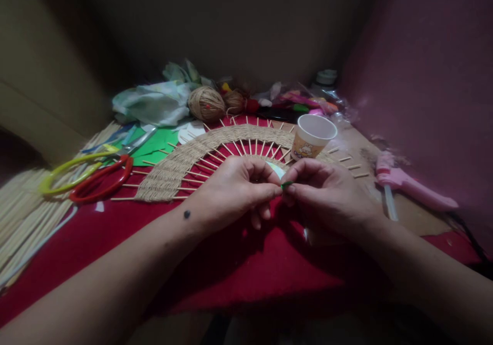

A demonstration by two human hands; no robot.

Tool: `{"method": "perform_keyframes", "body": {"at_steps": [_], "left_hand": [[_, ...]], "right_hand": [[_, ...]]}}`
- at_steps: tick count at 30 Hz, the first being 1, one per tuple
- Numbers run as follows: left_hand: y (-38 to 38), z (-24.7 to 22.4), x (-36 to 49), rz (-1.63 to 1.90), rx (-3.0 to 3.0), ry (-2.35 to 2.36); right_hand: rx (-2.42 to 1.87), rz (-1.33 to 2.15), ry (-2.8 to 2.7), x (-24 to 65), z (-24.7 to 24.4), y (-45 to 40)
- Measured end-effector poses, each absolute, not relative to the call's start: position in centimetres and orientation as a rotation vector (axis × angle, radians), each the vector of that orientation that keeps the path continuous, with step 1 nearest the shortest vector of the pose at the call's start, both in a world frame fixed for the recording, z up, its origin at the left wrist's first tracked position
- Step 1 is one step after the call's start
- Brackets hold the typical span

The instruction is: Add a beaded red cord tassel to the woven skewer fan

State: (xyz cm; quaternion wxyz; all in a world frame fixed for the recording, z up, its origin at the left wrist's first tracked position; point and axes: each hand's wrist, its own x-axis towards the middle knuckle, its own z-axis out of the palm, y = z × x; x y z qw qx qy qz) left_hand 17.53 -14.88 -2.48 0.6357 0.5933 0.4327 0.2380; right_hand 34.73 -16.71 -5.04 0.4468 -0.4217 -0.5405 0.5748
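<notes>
My left hand (239, 188) and my right hand (327, 188) meet at the centre, each pinching a small green piece (285, 185) between thumb and fingertips. Behind them a woven half-circle fan of twine and thin sticks (169, 173) lies on the red cloth (239, 278). The fan's inner part is partly hidden by my hands. A white-rimmed paper cup (308, 145) with a cartoon print stands at the fan's right side, just beyond my right hand.
Scissors with yellow and red handles (125, 183) lie at left on green sheets (154, 147), beside bundled sticks (23, 222). A twine ball (207, 103) and plastic bags (154, 101) line the back. A pink glue gun (416, 186) rests at right.
</notes>
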Motion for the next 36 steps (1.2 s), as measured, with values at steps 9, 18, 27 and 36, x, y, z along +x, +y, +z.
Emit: {"method": "perform_keyframes", "body": {"at_steps": [9, 18, 27, 36], "left_hand": [[-15.4, -2.7, 17.7, 0.659, 1.475, 0.951], [-15.1, -3.5, 17.5, 0.703, 1.726, 0.916], [-15.0, -3.5, 17.6, 0.659, 1.619, 0.930], [-15.0, -3.6, 17.7, 0.636, 1.545, 0.959]], "right_hand": [[-0.984, 1.480, -1.315, 35.2, -5.3, -16.4], [-1.016, 1.524, -1.307, 35.2, -5.5, -16.4], [-1.078, 1.344, -1.491, 35.3, -5.2, -16.7], [-1.074, 0.532, -1.949, 35.0, -4.8, -17.4]]}}
